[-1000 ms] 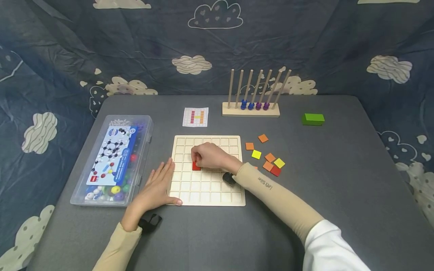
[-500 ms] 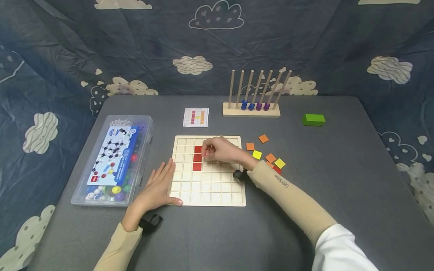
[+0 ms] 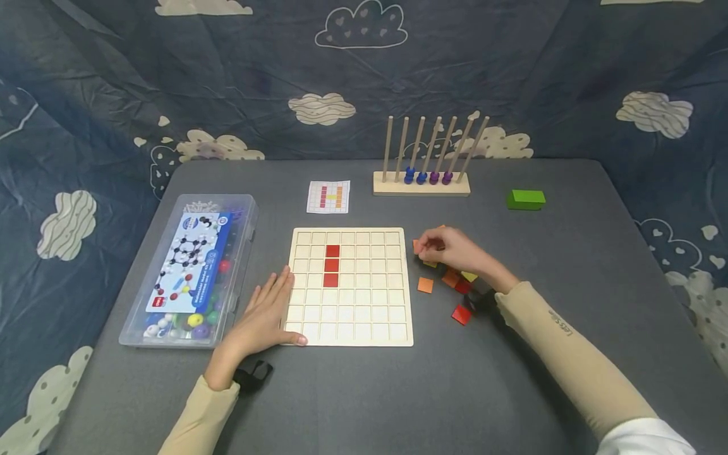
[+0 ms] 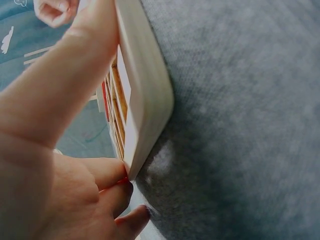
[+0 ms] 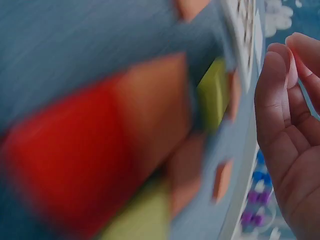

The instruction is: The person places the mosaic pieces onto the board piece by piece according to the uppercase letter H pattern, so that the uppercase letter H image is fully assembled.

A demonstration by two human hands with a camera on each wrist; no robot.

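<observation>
My left hand [image 3: 256, 316] lies along the left side of a wooden grid board [image 3: 364, 316], fingers straight and thumb at the front edge. In the left wrist view its fingers touch the board's corner [image 4: 145, 100]. Three red square tiles [image 3: 332, 265] sit one below another in the board's cells. My right hand [image 3: 455, 249] hovers over loose tiles right of the board, fingers loosely curled and nothing visible between them. Near it lie an orange tile [image 3: 424, 285] and a red tile [image 3: 461, 314]; the hand partly covers yellow and orange ones.
A clear plastic case [image 3: 244, 253] of molecule-model parts stands on the left. Behind the board lies a pattern card [image 3: 328, 197]. Farther back are a wooden peg stand [image 3: 421, 188] with blue and purple beads and a green block [image 3: 526, 200].
My right hand has moved right, off the board to the loose tiles, uncovering the three red tiles in the grid. My left hand has stayed put.
</observation>
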